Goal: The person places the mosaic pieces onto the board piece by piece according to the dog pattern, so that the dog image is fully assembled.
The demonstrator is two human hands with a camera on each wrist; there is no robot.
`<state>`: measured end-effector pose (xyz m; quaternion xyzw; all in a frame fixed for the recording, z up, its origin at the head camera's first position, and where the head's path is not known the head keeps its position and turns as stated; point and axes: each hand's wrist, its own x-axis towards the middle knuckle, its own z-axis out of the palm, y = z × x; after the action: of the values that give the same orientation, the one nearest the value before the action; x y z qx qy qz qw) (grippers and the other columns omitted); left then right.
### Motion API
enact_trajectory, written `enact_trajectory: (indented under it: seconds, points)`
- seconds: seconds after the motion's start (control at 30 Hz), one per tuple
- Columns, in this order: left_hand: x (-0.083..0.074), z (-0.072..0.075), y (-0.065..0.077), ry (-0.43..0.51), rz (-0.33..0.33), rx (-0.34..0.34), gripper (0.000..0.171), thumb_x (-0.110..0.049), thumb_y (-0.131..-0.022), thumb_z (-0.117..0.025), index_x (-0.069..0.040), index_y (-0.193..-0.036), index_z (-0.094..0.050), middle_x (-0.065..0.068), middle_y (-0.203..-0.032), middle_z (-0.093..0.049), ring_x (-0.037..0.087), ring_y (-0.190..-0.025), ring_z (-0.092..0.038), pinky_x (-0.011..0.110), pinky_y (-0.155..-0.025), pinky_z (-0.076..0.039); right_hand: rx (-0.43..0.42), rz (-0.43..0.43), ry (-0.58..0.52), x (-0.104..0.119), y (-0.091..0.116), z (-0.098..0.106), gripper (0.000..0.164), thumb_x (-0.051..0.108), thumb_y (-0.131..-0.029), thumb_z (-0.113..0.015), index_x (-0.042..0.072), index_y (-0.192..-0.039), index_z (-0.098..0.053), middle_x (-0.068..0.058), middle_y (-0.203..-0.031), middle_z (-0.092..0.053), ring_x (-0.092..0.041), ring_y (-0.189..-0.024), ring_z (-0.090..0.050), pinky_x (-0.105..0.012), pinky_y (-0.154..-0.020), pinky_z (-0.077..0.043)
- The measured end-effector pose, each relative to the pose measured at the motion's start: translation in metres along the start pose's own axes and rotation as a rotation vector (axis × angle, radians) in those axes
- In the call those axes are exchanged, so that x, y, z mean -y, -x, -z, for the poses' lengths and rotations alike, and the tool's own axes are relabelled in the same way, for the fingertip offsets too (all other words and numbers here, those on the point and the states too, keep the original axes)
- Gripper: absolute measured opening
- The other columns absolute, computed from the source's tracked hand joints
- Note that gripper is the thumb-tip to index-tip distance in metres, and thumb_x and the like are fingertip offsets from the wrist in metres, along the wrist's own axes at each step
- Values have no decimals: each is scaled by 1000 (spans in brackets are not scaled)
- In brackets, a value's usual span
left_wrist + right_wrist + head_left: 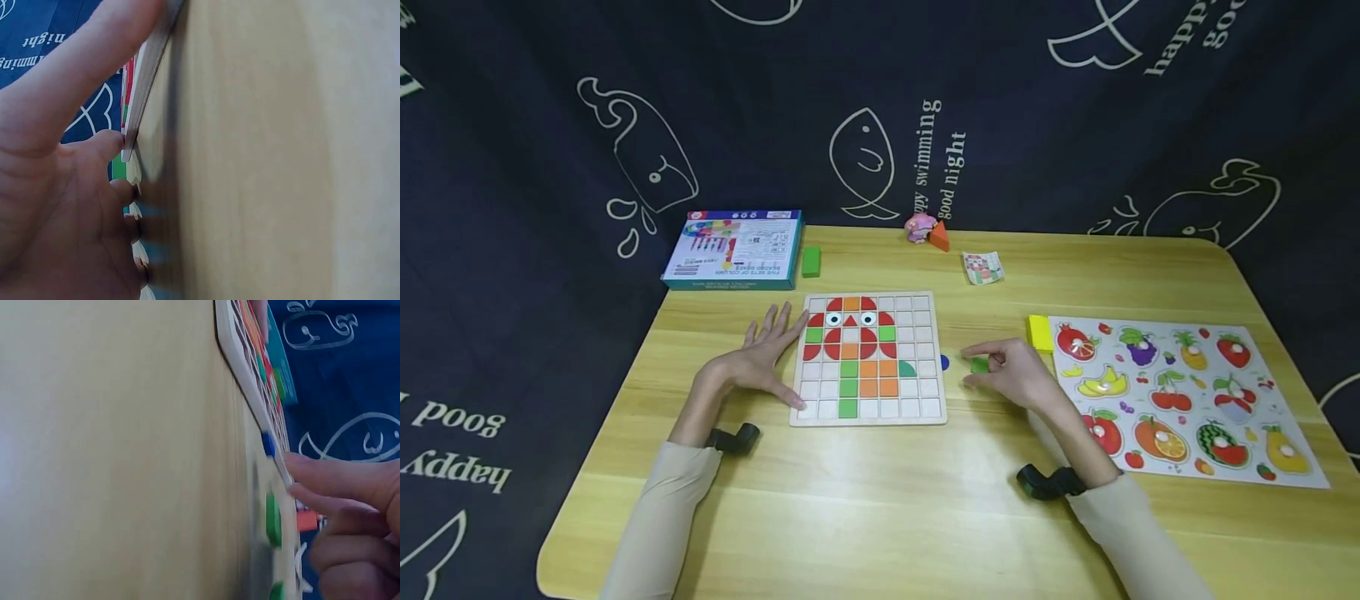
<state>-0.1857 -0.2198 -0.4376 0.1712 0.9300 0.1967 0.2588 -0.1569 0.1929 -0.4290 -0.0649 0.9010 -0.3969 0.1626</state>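
Note:
My left hand spreads its fingers along the left side of a square wooden grid board, with thumb and fingertips touching its edge. Red, orange, green and white pieces on the board form a parrot-like picture with two eye pieces. To the board's right, my right hand hovers over the table, its index finger and thumb apart and the other fingers curled. A green block lies under it, and a second green block sits nearby, partly cut off. A blue piece rests against the board's right edge.
A fruit puzzle board lies at the right, with a yellow block at its corner. At the back are a boxed toy, a green block, a pink figure, an orange triangular block and a picture card.

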Motion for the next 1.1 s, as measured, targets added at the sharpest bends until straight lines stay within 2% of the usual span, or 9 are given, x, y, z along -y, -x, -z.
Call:
enact_trajectory:
  seconds: [0.13,0.4,0.63,0.8,0.93,1.1]
  points:
    - [4,-1,0,-6,7,-4,142,-64,-53,-85,-27,-156,6,10,-161,25,35,-147,26,61,-119,12,37,-45,-6,-9,7,4,42,13,-75,-81,11,-115,-70,2,-57,-39,-13,-52,-35,-21,-46,-27]
    - [3,-1,-1,0,-6,-5,142,-65,-53,-85,-28,-156,5,11,-161,24,35,-147,26,61,-119,12,-100,-73,20,-18,8,7,37,13,-77,-80,10,-113,-70,3,-57,-41,-13,-51,-35,-21,-45,-27]
    - [4,-2,-1,11,-14,-13,142,-64,-53,-85,-26,-156,5,12,-161,23,37,-147,25,63,-118,12,-134,-106,60,-22,8,9,38,18,-77,-81,10,-113,-70,2,-58,-45,-13,-50,-38,-22,-44,-30]
    - [4,-2,-1,11,-14,-13,142,-64,-53,-85,-26,-156,5,12,-161,24,36,-147,25,62,-118,12,-146,-113,81,-23,8,9,32,20,-76,-81,9,-105,-71,0,-59,-47,-14,-51,-39,-22,-44,-31]
    - [2,-1,0,6,-10,-11,142,-63,-53,-85,-25,-156,5,13,-161,23,36,-147,25,61,-119,12,-133,-97,95,-22,8,8,27,23,-78,-80,9,-100,-72,0,-62,-47,-14,-53,-39,-22,-46,-30]
    - [0,-1,0,8,-14,-8,142,-62,-53,-86,-24,-156,4,13,-161,23,37,-147,25,62,-119,12,-103,-10,80,-11,9,1,25,26,-80,-79,11,-99,-71,1,-59,-41,-12,-52,-35,-21,-46,-29]
